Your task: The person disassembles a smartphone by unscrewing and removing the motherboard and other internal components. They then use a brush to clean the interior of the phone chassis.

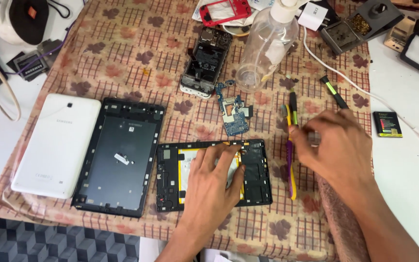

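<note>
— Head view, near edge of the cloth-covered bench first: what is each hand on?

— The left hand (214, 180) lies flat, fingers spread, pressing on the opened tablet frame (213, 174), which lies with its long axis along the near edge. It clamps nothing.

— And the right hand (333, 148)?

— Just right of that frame, fingers curled together; blur hides whether they pinch anything. It is the nearer hand to the purple-and-yellow tool (291, 160), which lies just left of it, long axis running away from the near edge.

— Farther back?

— A blue circuit board (233, 114), then an opened phone (205, 62) and a clear bottle (263, 48) toward the far edge. At the left, a black screen panel (121, 155) and white back cover (56, 145).
</note>
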